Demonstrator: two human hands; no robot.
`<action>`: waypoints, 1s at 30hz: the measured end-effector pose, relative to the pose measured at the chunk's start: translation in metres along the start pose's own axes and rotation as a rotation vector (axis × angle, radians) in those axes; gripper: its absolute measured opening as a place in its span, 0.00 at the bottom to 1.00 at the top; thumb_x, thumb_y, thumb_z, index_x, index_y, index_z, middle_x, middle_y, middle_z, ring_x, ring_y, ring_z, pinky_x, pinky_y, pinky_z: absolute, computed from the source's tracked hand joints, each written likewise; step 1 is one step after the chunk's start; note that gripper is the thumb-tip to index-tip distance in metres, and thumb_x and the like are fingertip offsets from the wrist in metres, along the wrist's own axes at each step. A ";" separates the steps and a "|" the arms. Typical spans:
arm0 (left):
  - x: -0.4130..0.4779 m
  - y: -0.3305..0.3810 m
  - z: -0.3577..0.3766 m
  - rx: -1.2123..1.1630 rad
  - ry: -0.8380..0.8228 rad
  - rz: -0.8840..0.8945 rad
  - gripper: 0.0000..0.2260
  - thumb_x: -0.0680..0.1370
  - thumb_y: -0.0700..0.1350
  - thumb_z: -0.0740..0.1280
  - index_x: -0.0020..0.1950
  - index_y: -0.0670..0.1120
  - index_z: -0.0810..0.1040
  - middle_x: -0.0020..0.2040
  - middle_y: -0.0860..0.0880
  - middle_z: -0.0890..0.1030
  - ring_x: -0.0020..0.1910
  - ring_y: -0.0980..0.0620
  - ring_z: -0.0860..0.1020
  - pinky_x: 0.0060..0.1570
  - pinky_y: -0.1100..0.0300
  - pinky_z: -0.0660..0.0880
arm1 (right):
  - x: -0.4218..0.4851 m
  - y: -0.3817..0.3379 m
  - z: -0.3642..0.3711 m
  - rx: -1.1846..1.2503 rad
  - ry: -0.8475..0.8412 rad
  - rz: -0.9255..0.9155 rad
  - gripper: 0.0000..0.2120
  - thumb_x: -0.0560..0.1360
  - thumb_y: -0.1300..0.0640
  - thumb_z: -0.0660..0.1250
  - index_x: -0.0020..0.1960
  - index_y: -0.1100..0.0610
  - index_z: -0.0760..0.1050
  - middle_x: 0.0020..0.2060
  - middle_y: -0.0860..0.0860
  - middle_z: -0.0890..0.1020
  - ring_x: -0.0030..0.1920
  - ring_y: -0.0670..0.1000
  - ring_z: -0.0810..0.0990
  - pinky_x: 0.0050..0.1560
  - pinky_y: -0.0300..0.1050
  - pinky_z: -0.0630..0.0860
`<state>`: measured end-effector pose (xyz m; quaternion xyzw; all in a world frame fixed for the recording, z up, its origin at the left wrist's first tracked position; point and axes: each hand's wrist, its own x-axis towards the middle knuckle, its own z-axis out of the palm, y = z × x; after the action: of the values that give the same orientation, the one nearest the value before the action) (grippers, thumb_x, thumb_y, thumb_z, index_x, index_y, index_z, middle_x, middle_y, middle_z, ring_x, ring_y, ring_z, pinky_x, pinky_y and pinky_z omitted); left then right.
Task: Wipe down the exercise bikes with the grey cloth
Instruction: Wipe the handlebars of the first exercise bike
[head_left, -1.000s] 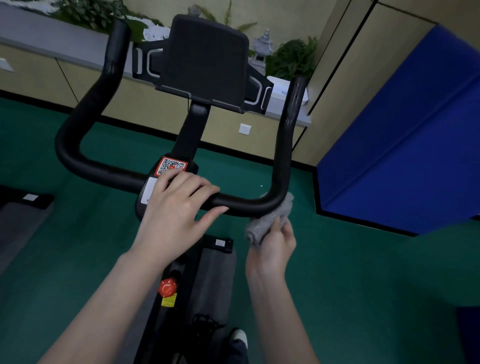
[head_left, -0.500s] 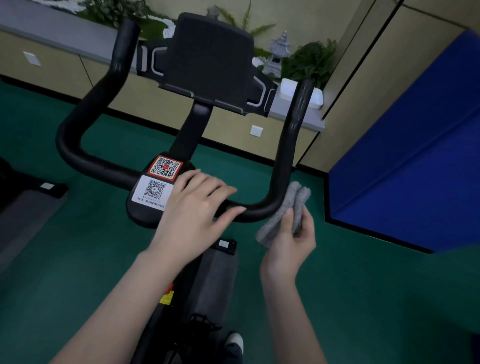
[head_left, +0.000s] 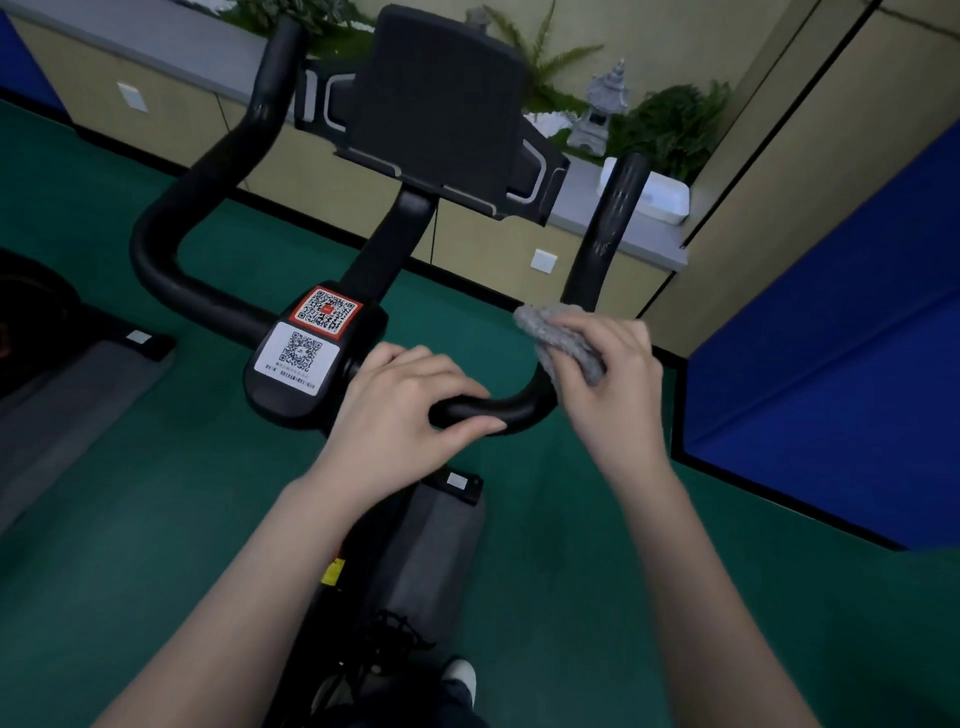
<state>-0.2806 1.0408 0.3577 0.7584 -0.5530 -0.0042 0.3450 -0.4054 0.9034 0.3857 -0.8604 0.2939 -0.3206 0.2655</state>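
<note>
Your right hand (head_left: 608, 384) clamps the grey cloth (head_left: 558, 338) against the handlebar (head_left: 498, 410) at its right bend; your left hand (head_left: 410, 405) grips the handlebar alongside (fingers curled over). Bunched like that, the cloth may slip and miss patches.

Your view is dim and cool-toned, under soft, even room light with no hard shadows. The beige wall (head_left: 779, 182) at 2 o'clock is the brightest area, and the green floor (head_left: 130, 571) darkens toward 7 and 5 o'clock. A faint sheen runs down the handlebar (head_left: 615, 218) upright at 1 o'clock. Straight lines bow near the edges from the wide lens. The grey cloth (head_left: 540, 327) looks slightly smeared; the QR labels (head_left: 324, 312) are crisp.
</note>
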 end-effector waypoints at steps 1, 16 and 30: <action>0.000 0.001 0.000 -0.007 0.001 -0.009 0.19 0.71 0.65 0.62 0.46 0.54 0.84 0.42 0.59 0.82 0.43 0.55 0.77 0.50 0.58 0.65 | 0.007 0.001 -0.003 -0.054 -0.085 -0.045 0.09 0.74 0.61 0.69 0.54 0.56 0.81 0.50 0.45 0.82 0.56 0.48 0.69 0.56 0.34 0.65; 0.002 0.003 0.001 -0.060 0.029 -0.099 0.15 0.68 0.64 0.68 0.46 0.56 0.84 0.43 0.59 0.83 0.45 0.57 0.78 0.53 0.56 0.65 | 0.058 -0.006 -0.011 -0.209 -0.873 -0.321 0.07 0.75 0.59 0.68 0.50 0.49 0.80 0.38 0.45 0.81 0.37 0.43 0.76 0.37 0.33 0.69; -0.001 0.003 -0.001 -0.045 0.053 -0.048 0.13 0.69 0.61 0.71 0.47 0.54 0.85 0.43 0.57 0.83 0.44 0.54 0.77 0.51 0.59 0.63 | 0.059 -0.027 -0.004 -0.416 -0.890 -0.233 0.09 0.76 0.64 0.64 0.51 0.55 0.80 0.45 0.50 0.82 0.46 0.48 0.77 0.50 0.40 0.72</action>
<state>-0.2830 1.0417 0.3598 0.7634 -0.5250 -0.0047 0.3762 -0.3629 0.8806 0.4290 -0.9755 0.1117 0.1151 0.1504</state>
